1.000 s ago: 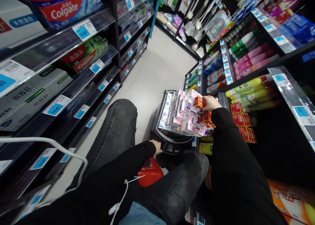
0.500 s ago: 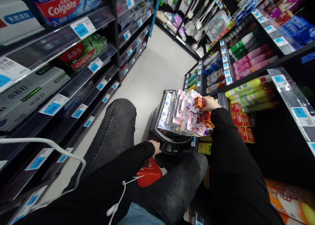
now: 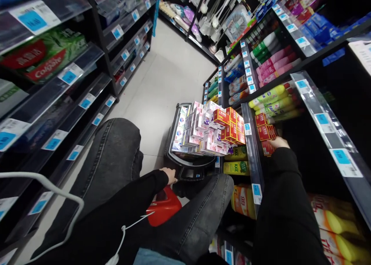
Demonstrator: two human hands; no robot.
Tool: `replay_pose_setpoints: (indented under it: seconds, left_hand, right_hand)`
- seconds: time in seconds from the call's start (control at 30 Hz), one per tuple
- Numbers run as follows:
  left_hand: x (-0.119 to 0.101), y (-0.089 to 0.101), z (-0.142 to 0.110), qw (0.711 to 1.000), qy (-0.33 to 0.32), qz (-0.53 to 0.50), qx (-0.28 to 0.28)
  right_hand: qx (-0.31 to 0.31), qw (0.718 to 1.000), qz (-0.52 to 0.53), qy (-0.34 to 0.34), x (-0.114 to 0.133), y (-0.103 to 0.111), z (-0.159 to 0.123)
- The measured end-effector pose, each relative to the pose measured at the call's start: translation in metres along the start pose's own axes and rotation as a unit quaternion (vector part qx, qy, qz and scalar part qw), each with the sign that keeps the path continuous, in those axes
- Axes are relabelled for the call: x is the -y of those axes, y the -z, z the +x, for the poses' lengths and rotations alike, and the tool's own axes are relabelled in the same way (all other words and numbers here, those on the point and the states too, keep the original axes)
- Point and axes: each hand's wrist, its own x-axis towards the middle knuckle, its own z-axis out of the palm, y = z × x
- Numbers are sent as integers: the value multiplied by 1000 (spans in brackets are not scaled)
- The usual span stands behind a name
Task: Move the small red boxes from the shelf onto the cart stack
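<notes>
My right hand (image 3: 279, 142) reaches into the right-hand shelf, its fingers closed at the lower stack of red soap boxes (image 3: 264, 133); the fingertips are partly hidden. My left hand (image 3: 169, 175) is closed at the near end of a black shopping basket (image 3: 189, 163), which stands on the floor against the shelf. Piled above the basket's rim are white-and-pink boxes (image 3: 198, 128). On the pile's right side several red soap boxes (image 3: 231, 133) are stacked, beside the shelf edge.
Toothpaste boxes (image 3: 43, 58) line the left shelf. Yellow bottles (image 3: 269, 97) lie above the red boxes on the right; yellow AXE packs (image 3: 236, 167) sit lower. A red plastic object (image 3: 165, 207) is between my legs. A white cable (image 3: 43, 179) crosses at left.
My right hand has left a red soap box on the pile and moved right to the boxes on the shelf. The view has shifted right; my left hand stays at the basket.
</notes>
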Motion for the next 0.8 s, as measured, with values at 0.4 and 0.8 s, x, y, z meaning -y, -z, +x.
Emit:
replay_pose_setpoints:
  seconds: [0.4, 0.8]
  left_hand:
    - [-2, 3, -3, 999, 15, 26, 23]
    - [3, -4, 5, 1000, 23, 19, 7]
  right_hand:
    - [-72, 991, -31, -108, -14, -64, -40]
    - [-109, 976, 173, -68, -30, -31, -77]
